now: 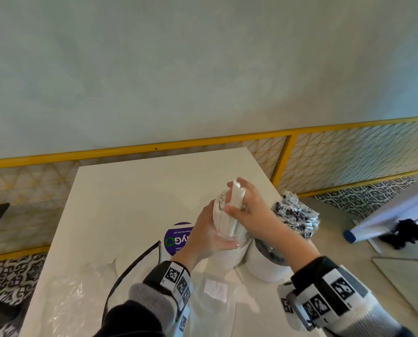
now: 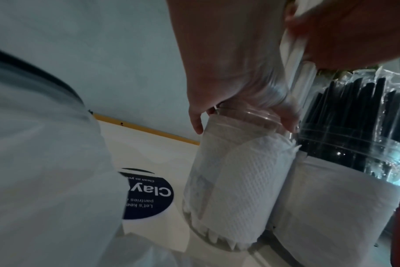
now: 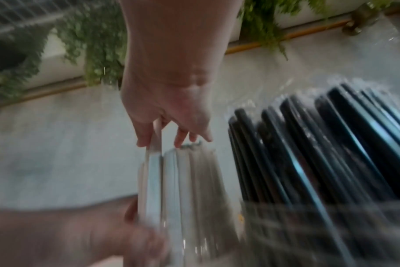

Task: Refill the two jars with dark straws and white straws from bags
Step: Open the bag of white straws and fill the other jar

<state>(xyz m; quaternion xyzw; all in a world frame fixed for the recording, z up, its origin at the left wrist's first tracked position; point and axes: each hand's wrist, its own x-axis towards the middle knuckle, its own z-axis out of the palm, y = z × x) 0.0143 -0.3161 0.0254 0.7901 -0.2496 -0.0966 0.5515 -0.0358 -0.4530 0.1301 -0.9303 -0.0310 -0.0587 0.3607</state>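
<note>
Two jars wrapped in white paper towel stand side by side on the white table (image 1: 130,190). The left jar (image 1: 227,257) (image 2: 235,180) holds a bundle of white straws (image 1: 223,218) (image 3: 183,180). My left hand (image 1: 215,232) (image 2: 228,72) is curled round its clear neck. My right hand (image 1: 238,203) (image 3: 169,108) pinches a few white straws at the top of the bundle, between thumb and fingers. The right jar (image 1: 266,266) (image 2: 331,198) is packed with wrapped dark straws (image 1: 295,215) (image 3: 308,144) and touches the left jar.
A crumpled clear plastic bag (image 1: 81,288) with a dark band lies at the near left of the table. A round purple sticker (image 1: 176,239) is just left of the jars. A yellow-framed mesh rail (image 1: 288,154) runs behind. The table's right edge is close to the right jar.
</note>
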